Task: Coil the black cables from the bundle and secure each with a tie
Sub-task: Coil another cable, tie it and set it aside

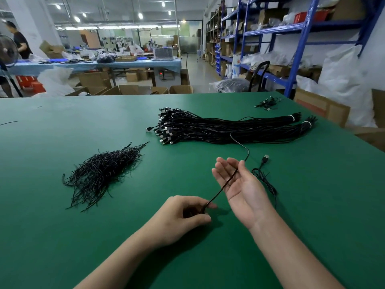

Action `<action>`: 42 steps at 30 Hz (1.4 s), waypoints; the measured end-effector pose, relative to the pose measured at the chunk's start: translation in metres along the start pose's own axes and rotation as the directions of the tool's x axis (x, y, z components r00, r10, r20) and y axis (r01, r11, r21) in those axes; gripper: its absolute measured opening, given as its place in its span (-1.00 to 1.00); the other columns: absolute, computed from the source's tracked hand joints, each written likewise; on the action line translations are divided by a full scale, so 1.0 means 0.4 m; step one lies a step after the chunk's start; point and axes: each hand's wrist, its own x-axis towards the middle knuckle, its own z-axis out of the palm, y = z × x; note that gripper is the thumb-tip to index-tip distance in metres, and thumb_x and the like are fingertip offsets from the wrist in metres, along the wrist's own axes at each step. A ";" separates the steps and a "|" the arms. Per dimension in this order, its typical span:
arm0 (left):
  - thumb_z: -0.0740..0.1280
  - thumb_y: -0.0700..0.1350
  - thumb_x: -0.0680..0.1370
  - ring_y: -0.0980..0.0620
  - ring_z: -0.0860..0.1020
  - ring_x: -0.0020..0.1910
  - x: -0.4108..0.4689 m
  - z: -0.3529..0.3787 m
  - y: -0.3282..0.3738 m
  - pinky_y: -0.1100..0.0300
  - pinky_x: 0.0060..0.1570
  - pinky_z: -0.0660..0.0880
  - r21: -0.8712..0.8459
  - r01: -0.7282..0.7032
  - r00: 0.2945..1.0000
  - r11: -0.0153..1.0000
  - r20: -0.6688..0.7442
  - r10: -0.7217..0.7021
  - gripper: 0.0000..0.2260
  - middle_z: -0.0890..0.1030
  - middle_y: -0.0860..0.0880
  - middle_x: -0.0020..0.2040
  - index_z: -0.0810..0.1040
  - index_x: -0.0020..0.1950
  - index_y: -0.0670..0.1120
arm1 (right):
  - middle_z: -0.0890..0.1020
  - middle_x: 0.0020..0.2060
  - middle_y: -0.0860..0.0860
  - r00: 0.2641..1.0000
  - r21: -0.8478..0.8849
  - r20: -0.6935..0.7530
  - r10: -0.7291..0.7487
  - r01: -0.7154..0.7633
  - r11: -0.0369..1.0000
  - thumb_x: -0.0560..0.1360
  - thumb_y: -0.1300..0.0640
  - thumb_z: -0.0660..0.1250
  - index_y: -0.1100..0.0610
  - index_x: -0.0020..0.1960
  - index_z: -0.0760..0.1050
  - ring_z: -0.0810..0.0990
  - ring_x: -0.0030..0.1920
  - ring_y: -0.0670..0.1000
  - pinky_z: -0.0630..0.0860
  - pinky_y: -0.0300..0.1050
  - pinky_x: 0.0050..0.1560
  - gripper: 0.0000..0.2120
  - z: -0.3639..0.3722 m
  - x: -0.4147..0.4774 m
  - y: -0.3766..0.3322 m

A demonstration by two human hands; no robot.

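Surface: a green surface [62, 236] fills the lower two thirds of the frame.
Ties: a loose pile of short black ties [102, 174] lies at centre left, apart from both hands.
Left hand: the left hand [183, 215], lower centre, has its fingers curled and pinches the near end of one black cable [223, 187].
Cable: it runs up and right from that pinch, crosses the other hand's fingers, then curves up to the bundle.
Bundle: the bundle [218, 128] of black cables lies across the upper centre, plugs at its left end, white bands at its right end.
Right hand: the right hand [239, 184], right of centre, is palm-up with fingers straight and spread, the cable lying across them.
USB plug: a USB plug [265, 158] on a loosely looped lead lies just right of that hand.
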 end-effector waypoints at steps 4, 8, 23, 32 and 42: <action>0.42 -0.13 0.60 0.13 0.65 -0.20 -0.003 0.009 -0.006 0.30 -0.06 0.50 -0.039 -0.036 0.993 0.999 -0.117 0.031 -0.78 0.73 0.03 -0.18 0.52 0.19 0.09 | 0.68 0.11 0.27 0.987 -0.092 0.087 0.139 -0.131 0.987 0.65 -0.10 0.13 0.27 0.17 0.52 0.72 0.05 0.13 0.66 -0.02 0.07 -0.56 0.007 -0.015 0.019; 0.47 -0.23 0.55 0.07 0.61 -0.34 -0.001 0.010 -0.003 0.29 -0.29 0.46 -0.266 0.009 0.984 0.964 -0.168 -0.056 -0.71 0.73 -0.13 -0.22 0.34 0.01 -0.20 | 0.65 0.17 0.28 0.958 -0.180 0.173 0.229 -0.197 0.964 0.63 -0.05 0.17 0.28 0.22 0.52 0.70 0.10 0.13 0.64 -0.03 0.12 -0.58 0.020 -0.034 0.044; 0.57 -0.23 0.42 -0.09 0.67 -0.31 -0.001 0.029 -0.003 0.19 -0.24 0.58 -0.440 0.004 0.989 0.898 -0.129 -0.068 -0.81 0.69 -0.21 -0.28 0.57 -0.16 -0.10 | 0.66 0.14 0.26 0.964 -0.144 0.200 0.174 -0.147 0.979 0.64 -0.10 0.19 0.22 0.12 0.68 0.69 0.09 0.13 0.61 -0.03 0.13 -0.55 0.014 -0.039 0.058; 0.60 -0.13 0.39 -0.11 0.67 -0.33 0.000 0.030 0.003 0.14 -0.23 0.58 -0.407 0.017 0.994 0.913 -0.093 -0.060 -0.62 0.70 -0.21 -0.29 0.42 -0.04 -0.16 | 0.72 0.05 0.16 0.956 -0.124 0.223 0.189 -0.164 0.979 0.65 -0.06 0.20 0.18 0.10 0.70 0.72 -0.05 0.03 0.63 -0.07 0.06 -0.60 0.012 -0.041 0.056; 0.61 -0.12 0.38 -0.20 0.70 -0.25 -0.001 0.035 -0.003 0.07 -0.19 0.61 -0.389 0.022 0.994 0.921 -0.086 -0.060 -0.69 0.67 -0.15 -0.30 0.50 -0.07 -0.09 | 0.69 -0.30 0.06 0.981 -0.123 0.084 0.178 -0.167 0.978 0.59 -0.12 0.22 0.13 -0.15 0.74 0.62 -0.42 -0.07 0.61 -0.18 -0.35 -0.57 0.036 -0.049 0.052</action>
